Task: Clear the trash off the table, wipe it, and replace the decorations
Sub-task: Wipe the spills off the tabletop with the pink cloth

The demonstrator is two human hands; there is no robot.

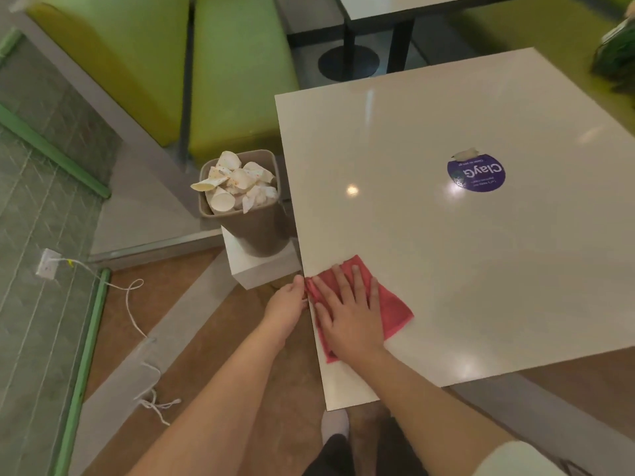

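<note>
bin (pixel 256 231) full of crumpled paper cups (pixel 237 182) is sitting on a white block just left of the counter (pixel 446 252). left hand (pixel 287 309) is cupping at the counter's left edge, grip curled; contents hidden. right hand (pixel 347 314) is pressing flat, fingers spread, on the red cloth (pixel 395 309) at that edge. purple sticker (pixel 476 173) is lying further right.

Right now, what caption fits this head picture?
Right hand presses a red cloth at the white table edge beside a full bin.

Head camera looks steeply down, close over table (pixel 446 235).
</note>
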